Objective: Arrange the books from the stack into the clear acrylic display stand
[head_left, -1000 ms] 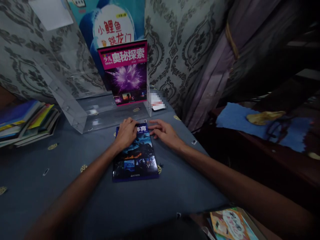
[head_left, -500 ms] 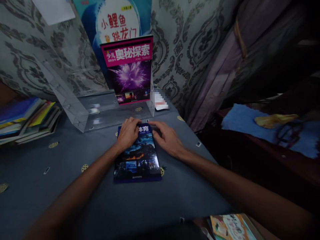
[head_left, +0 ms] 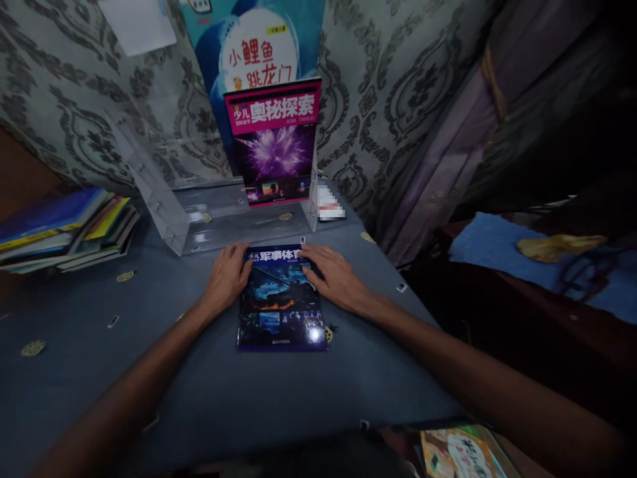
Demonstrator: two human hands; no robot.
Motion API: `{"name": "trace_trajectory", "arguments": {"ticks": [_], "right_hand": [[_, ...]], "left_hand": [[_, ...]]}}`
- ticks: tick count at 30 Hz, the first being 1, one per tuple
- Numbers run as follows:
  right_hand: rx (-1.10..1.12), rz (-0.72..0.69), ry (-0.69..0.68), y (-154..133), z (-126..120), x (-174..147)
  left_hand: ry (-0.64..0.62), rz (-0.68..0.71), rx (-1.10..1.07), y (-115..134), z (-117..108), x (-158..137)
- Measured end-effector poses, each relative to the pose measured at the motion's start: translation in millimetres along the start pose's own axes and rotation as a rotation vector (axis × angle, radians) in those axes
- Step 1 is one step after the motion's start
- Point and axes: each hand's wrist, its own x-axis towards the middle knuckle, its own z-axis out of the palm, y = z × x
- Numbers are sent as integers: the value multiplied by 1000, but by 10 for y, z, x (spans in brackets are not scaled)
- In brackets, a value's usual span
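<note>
A dark blue book (head_left: 281,302) with Chinese lettering and a battle picture on its cover lies flat on the cloth-covered table. My left hand (head_left: 229,275) rests at its upper left edge, fingers stretched forward and not wrapped round it. At the upper right corner, my right hand (head_left: 336,275) touches the cover, its thumb apart from the fingers. Behind them a clear plastic stand (head_left: 172,229) holds a magenta book (head_left: 279,156) leaning upright. A taller teal book (head_left: 259,46) stands behind that one, partly hidden.
Several stacked books (head_left: 74,226) lie at the left. A patterned curtain (head_left: 398,86) hangs behind the table (head_left: 164,372). Beyond the table's right edge is a blue cloth (head_left: 490,242) with a yellowish item on it. Another book (head_left: 455,455) shows at the bottom right.
My left hand has slid left off the cover to its left edge, baring the title. My right hand now reaches onto the upper right corner. The view has shifted slightly.
</note>
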Motion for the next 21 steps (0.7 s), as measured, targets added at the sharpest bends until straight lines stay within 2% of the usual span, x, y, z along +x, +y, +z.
{"name": "trace_trajectory", "arguments": {"ticks": [4,7,10,14,17,21], "right_hand": [[-17,-8,-3,-15,20,3],[-19,10,-10,-32,14,-5],[-7,20,-9,-22,11,-13],[28,18,6,9,33,-28],[53,26,28,1,68,-66],[145,44,114,-11,156,-127]], "left_hand": [[-13,-45,-95,16,-65,-125],[-12,-115,-303,74,-70,-102],[29,-322,-699,103,-85,-45],[94,-754,-1219,211,-131,19],[61,-902,-1411,398,-155,40],[87,-1012,-1470,652,-166,22]]}}
